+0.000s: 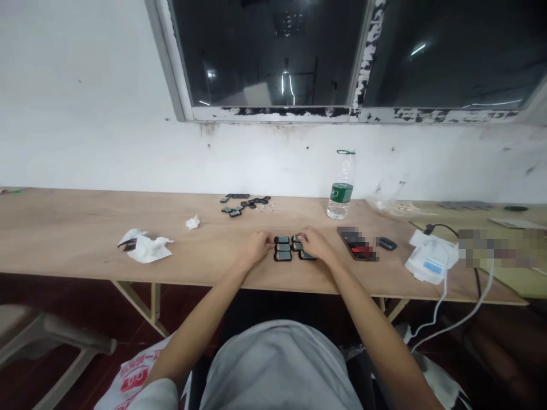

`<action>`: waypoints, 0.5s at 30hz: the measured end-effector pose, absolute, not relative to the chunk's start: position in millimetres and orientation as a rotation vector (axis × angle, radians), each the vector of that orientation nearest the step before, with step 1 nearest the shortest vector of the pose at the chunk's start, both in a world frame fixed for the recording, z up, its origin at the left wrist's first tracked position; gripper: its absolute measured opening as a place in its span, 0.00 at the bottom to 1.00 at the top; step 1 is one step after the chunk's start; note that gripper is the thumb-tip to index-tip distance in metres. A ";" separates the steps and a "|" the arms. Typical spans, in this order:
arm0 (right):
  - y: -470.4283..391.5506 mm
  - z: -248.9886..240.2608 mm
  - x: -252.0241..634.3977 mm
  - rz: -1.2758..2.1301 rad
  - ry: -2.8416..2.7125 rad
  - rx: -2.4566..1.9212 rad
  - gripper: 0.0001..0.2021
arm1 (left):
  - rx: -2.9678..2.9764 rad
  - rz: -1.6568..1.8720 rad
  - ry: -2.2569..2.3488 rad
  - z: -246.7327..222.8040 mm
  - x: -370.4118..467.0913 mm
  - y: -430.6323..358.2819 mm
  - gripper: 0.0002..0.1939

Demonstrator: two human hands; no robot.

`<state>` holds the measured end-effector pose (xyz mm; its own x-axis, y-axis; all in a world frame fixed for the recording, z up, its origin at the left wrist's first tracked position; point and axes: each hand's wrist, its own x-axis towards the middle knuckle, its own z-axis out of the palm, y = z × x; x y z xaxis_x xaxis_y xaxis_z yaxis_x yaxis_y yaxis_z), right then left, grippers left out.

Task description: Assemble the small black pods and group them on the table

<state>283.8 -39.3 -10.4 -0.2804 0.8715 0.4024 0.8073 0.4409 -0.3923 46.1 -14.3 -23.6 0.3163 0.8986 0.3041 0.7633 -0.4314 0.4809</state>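
Note:
Small black-framed modules with grey screens (282, 256) lie in two columns on the table in front of me. My left hand (258, 246) is beside the left column, fingers bent and slightly apart, tips at the modules' left edge. Over the right column, my right hand (315, 244) has its thumb and fingers around a small screen module (296, 246), partly covering it. Another module (305, 255) shows below the right fingers. Farther back lies a loose group of similar dark modules (235, 213), with small pale bits (265, 207) beside them.
A water bottle (341, 193) stands near the wall. Right of my hands lie a phone (356, 244), a black oval object (387, 244) and a white device with cables (431, 257). Crumpled tissues (149, 249) are on the left. The wooden table's front edge (273, 287) runs close to my body.

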 end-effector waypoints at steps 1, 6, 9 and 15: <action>-38.2 -8.0 279.1 0.145 -2.176 -1.376 0.16 | 2.353 0.772 1.518 -23.1 46.7 -15.2 0.03; -19.8 6.0 254.4 0.153 -2.335 -1.625 0.15 | 2.414 0.741 1.513 -23.6 47.2 -15.4 0.10; -4.3 8.8 248.0 0.235 -2.381 -1.625 0.12 | 2.407 0.735 1.470 -27.1 46.4 -13.4 0.16; 14.3 -1.3 251.8 0.475 -2.329 -1.510 0.09 | 2.411 0.676 1.597 -32.6 45.8 -12.7 0.10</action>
